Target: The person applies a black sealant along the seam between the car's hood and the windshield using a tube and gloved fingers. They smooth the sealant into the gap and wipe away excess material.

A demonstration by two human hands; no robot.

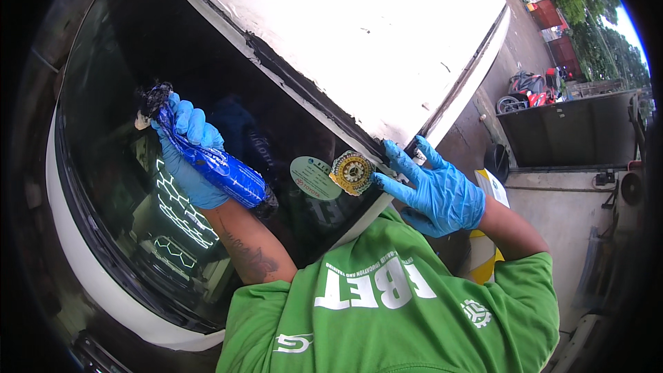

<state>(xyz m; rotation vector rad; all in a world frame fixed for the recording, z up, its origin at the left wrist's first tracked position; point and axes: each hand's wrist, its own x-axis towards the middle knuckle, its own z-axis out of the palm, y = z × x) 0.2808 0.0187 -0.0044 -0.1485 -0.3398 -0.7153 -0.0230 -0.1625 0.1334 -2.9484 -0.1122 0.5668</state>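
My left hand (pixel 190 141), in a blue glove, is closed around a blue foil sealant pack (pixel 224 169) over the dark windshield (pixel 124 97). Sticky black sealant (pixel 155 100) bulges from the pack's far end, next to a small pale piece. At the near corner of the white roof (pixel 345 34) is my right hand (pixel 438 193), also gloved. Its fingers are spread and their tips, smeared black, touch the roof edge or lie very close to it. A rough black bead (pixel 290 72) runs along the seam between windshield and roof.
Two stickers, a green oval (pixel 315 178) and a gold round one (pixel 353 173), are on the glass beside my right hand. Black crumbs dot the roof. Farther right are a dark panel (pixel 566 135), a red motorcycle (pixel 535 90) and a yellow-and-white object (pixel 487 255).
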